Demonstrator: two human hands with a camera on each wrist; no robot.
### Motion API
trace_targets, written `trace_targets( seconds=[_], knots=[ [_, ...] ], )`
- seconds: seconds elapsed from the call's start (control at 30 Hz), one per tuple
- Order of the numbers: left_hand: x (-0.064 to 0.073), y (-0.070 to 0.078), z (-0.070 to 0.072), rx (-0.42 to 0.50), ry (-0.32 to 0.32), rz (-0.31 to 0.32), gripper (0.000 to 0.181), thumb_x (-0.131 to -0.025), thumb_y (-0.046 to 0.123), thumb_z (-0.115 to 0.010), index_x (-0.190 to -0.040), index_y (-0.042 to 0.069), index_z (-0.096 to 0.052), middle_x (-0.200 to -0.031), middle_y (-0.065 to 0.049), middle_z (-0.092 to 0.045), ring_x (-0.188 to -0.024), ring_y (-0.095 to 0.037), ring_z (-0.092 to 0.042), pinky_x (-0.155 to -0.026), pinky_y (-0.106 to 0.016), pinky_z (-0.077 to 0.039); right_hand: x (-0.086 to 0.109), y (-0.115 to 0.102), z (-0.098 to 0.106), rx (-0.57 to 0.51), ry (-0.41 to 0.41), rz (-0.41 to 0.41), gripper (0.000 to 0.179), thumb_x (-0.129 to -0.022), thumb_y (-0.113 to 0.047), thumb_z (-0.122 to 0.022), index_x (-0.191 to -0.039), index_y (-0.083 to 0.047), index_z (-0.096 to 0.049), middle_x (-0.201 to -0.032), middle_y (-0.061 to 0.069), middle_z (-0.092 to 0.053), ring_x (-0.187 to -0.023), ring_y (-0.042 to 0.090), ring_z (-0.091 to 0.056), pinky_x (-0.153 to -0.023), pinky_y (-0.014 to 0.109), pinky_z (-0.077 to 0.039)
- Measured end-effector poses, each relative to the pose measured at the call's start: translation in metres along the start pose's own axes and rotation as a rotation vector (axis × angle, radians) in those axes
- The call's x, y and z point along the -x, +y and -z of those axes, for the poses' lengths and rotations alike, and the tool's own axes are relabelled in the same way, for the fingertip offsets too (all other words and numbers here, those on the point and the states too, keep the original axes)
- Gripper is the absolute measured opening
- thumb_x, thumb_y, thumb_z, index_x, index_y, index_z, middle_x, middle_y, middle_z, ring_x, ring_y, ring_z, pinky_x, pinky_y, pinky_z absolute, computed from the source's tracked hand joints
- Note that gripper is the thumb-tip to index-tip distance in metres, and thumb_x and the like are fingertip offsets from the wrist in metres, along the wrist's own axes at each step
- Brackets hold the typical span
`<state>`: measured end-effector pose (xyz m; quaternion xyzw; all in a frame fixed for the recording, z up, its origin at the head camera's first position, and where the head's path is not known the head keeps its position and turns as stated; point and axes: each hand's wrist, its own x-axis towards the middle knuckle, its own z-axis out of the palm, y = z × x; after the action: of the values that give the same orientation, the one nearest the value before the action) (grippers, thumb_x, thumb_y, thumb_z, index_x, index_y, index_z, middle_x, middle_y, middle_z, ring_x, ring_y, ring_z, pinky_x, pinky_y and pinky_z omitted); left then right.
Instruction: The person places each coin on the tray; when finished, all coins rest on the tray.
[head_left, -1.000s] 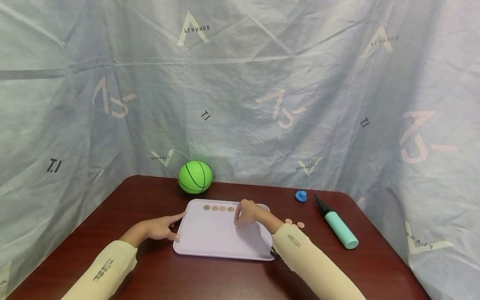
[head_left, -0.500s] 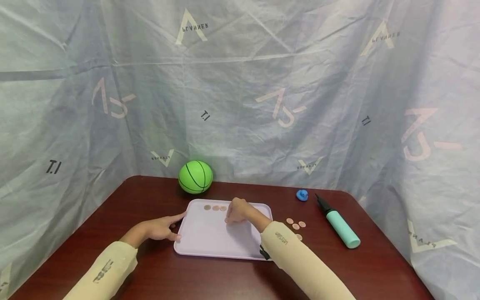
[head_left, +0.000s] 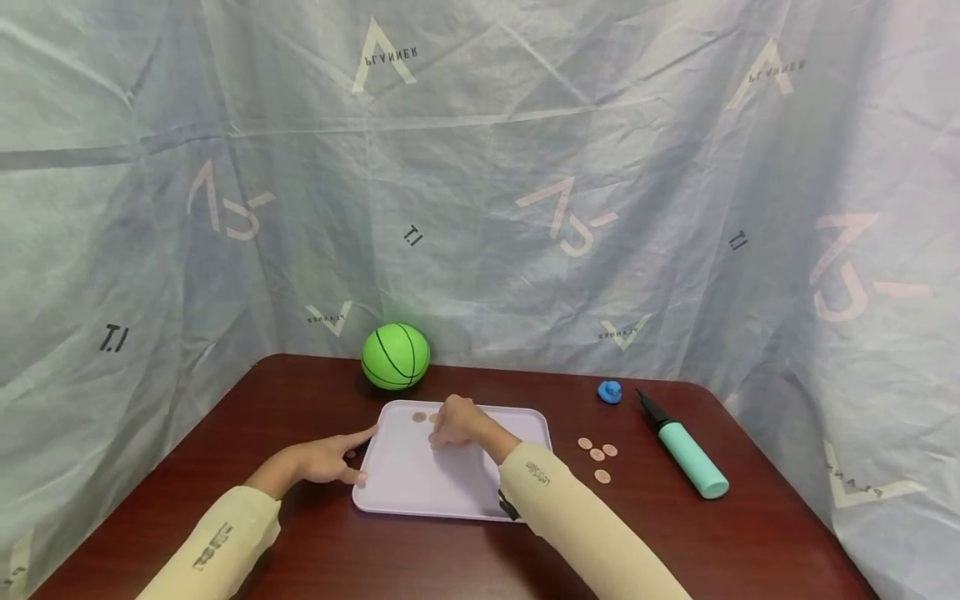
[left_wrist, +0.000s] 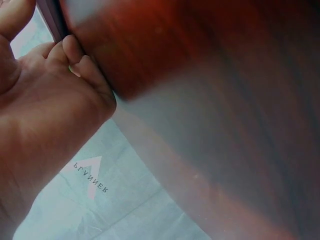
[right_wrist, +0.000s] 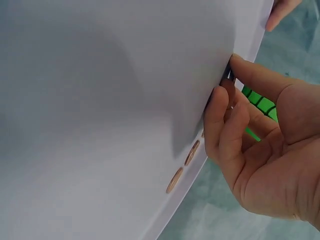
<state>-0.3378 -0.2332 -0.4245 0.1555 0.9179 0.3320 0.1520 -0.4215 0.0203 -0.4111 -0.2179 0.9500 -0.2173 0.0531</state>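
Observation:
My left hand (head_left: 322, 458) rests at the left side of a pale lilac tray (head_left: 427, 479), thumb and extended index finger spread apart and touching its rim. In the left wrist view its other fingers are bent beside the tray edge. My right hand (head_left: 456, 422) is low over the far part of the tray. Its thumb and fingers come together around a brown, round coin (right_wrist: 227, 91), partly hidden between them. A row of copper coins lies along the far edge; a leftmost coin (head_left: 419, 417) shows left of the hand, and more coins (right_wrist: 175, 180) show on its other side.
Several loose coins (head_left: 597, 454) lie on the dark red table (head_left: 420, 558) right of the tray. Farther right are a blue rubber duck (head_left: 609, 392) and a turquoise hand pump (head_left: 693, 458). A green ball (head_left: 396, 357) sits behind the tray, before a grey cloth (head_left: 480, 208).
My right hand has moved left along the coin row, covering coins that showed before. Its sleeve now leaves the loose coins on the table in view. The left hand stays at the tray.

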Motion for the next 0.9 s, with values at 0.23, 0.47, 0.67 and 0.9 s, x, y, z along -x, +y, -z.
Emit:
trace_targets(
  seconds=[0.23, 0.47, 0.67, 0.9],
  knots=[
    [-0.003, -0.003, -0.002, 0.002, -0.001, -0.008, 0.093, -0.084, 0.022, -0.079, -0.156, 0.003, -0.025, -0.154, -0.027, -0.033, -0.134, -0.045, -0.042, -0.109, -0.059, -0.031, -0.004, -0.008, -0.004, -0.032, 0.003, -0.025, 0.015, -0.076, -0.020, -0.086, -0.070, -0.014, -0.074, -0.067, -0.006, -0.065, -0.061, 0.010, -0.056, -0.053, 0.022, -0.045],
    [-0.002, -0.003, -0.001, -0.002, -0.005, 0.004, 0.092, -0.084, 0.023, -0.079, -0.157, 0.004, -0.024, -0.154, -0.027, -0.032, -0.133, -0.045, -0.043, -0.109, -0.059, -0.031, -0.011, -0.013, -0.009, -0.088, -0.007, -0.060, 0.016, -0.077, -0.022, -0.086, -0.073, -0.014, -0.073, -0.082, 0.000, -0.070, -0.060, 0.011, -0.056, -0.050, 0.023, -0.047],
    [-0.003, -0.002, 0.000, -0.023, -0.010, 0.002, 0.092, -0.085, 0.026, -0.078, -0.157, 0.004, -0.024, -0.154, -0.028, -0.032, -0.133, -0.045, -0.043, -0.109, -0.060, -0.031, -0.015, -0.016, -0.011, -0.085, -0.006, -0.098, 0.018, -0.078, -0.025, -0.086, -0.075, -0.015, -0.072, -0.102, 0.003, -0.075, -0.062, 0.011, -0.056, -0.049, 0.024, -0.047],
    [-0.003, -0.002, 0.000, -0.021, -0.002, 0.015, 0.091, -0.084, 0.024, -0.078, -0.157, 0.005, -0.025, -0.154, -0.026, -0.033, -0.133, -0.045, -0.044, -0.108, -0.060, -0.031, -0.020, -0.016, -0.013, -0.092, 0.009, -0.104, 0.020, -0.075, -0.027, -0.088, -0.076, -0.015, -0.072, -0.106, 0.002, -0.075, -0.061, 0.011, -0.058, -0.049, 0.026, -0.048]
  ],
)
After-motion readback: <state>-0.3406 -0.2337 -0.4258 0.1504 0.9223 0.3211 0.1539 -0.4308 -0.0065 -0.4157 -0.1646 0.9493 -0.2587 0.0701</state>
